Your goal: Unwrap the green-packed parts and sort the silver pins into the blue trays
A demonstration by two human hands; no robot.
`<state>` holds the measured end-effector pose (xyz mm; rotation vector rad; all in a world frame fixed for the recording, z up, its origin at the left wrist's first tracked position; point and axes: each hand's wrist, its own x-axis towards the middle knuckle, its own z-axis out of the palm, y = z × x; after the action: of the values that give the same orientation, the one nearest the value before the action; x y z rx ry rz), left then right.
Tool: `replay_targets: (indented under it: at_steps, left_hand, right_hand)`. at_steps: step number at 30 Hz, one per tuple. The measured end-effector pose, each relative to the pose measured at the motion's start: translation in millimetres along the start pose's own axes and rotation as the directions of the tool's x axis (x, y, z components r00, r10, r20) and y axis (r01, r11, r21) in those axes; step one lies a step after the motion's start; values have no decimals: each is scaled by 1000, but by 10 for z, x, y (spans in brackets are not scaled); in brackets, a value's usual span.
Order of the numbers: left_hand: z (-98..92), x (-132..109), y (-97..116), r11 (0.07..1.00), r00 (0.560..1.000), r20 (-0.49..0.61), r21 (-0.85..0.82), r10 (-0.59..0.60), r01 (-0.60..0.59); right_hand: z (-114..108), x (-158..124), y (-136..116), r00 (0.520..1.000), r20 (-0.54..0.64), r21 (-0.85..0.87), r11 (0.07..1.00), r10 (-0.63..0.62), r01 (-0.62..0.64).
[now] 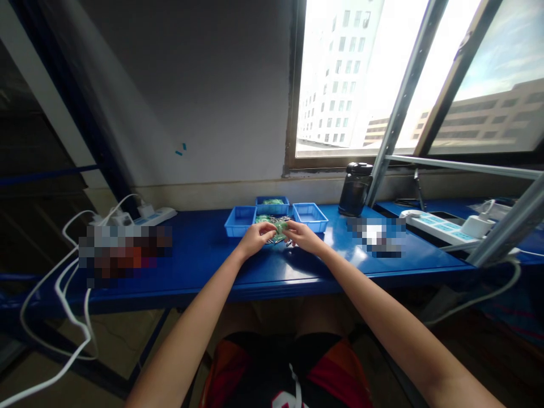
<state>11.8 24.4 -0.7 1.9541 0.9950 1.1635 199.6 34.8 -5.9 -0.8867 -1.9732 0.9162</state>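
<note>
My left hand (256, 238) and my right hand (302, 236) meet over the middle of the blue table, fingers bent in a pinch. Between their fingertips is a small green see-through piece (280, 228), and both hands grip its sides. It looks like thin plastic, but its exact kind is too small to tell. Small shiny metal parts (277, 241) lie loose around and beneath the fingers. Just behind are a blue tray on the left (240, 225), a blue tray on the right (311, 213), and a back tray (257, 205) with green pieces inside.
A black bottle (355, 190) stands at the back right, near a metal post. White power strips lie at the right (446, 226) and left (157, 216), with cables hanging off the left. Blurred-out items rest on both sides of the blue table (199, 260).
</note>
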Motion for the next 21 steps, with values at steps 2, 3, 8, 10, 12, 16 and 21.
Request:
replay_targets:
  at_steps: [2,3,8,10,12,16,21]
  left_hand:
    - [-6,16,-25,999,993,-100,-10,-54,54]
    - [-9,20,-31,997,988,-131,-25,-80,77]
    - [-15,16,-12,993,988,-107,2,-114,115]
    - [-20,7,0,995,992,-89,36,-85,88]
    - [-24,-1,15,997,994,-86,45,-61,65]
    - [-20,-17,61,998,997,-58,16,-58,59]
    - [-13,-37,117,997,996,-30,2,-78,78]
  right_hand:
    - [-2,15,29,999,-34,24,1000,-4,5]
    - [-3,20,39,999,-35,36,999,-9,10]
    - [-6,33,58,1000,-6,75,997,-13,14]
    - [-12,34,54,1000,-21,47,999,-10,11]
    - [-24,32,39,997,-70,-33,999,-41,38]
    - [-59,20,0,964,-198,-265,956,-178,122]
    - [-81,12,-21,978,-182,-202,977,-103,65]
